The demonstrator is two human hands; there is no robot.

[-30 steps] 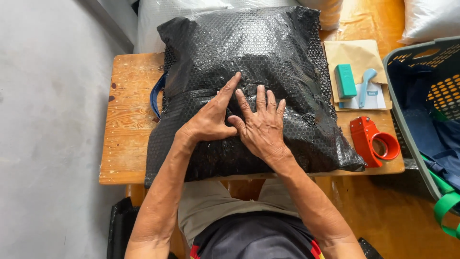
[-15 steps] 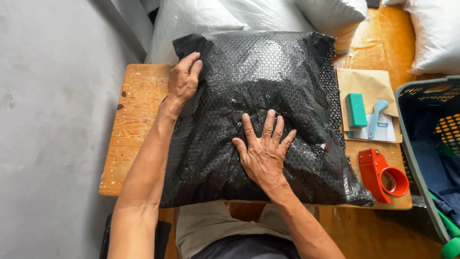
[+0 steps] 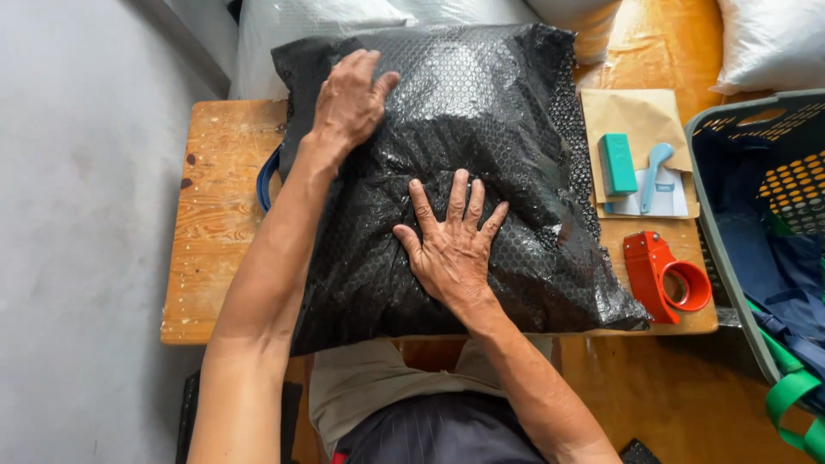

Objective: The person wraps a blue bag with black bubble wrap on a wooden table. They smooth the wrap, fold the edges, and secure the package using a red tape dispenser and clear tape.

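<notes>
A large black bubble-wrap package (image 3: 507, 129) lies across a small wooden table (image 3: 219, 232) and covers most of its top. My left hand (image 3: 348, 99) rests flat on the package's far left corner, fingers spread. My right hand (image 3: 451, 245) presses flat on the middle of the package, fingers apart. Neither hand grips anything. A blue strap (image 3: 265, 176) sticks out from under the package's left edge.
On the table's right part lie a brown envelope (image 3: 636, 116), a teal box (image 3: 617, 163), a light blue cutter (image 3: 653, 172) and a red tape dispenser (image 3: 666, 275). A grey basket (image 3: 730, 249) with dark blue cloth stands at the right. White bags (image 3: 301, 21) lie beyond the table.
My left hand slid from the package's middle up to its far left corner. My right hand stayed pressed on the middle. The camera view moved closer.
</notes>
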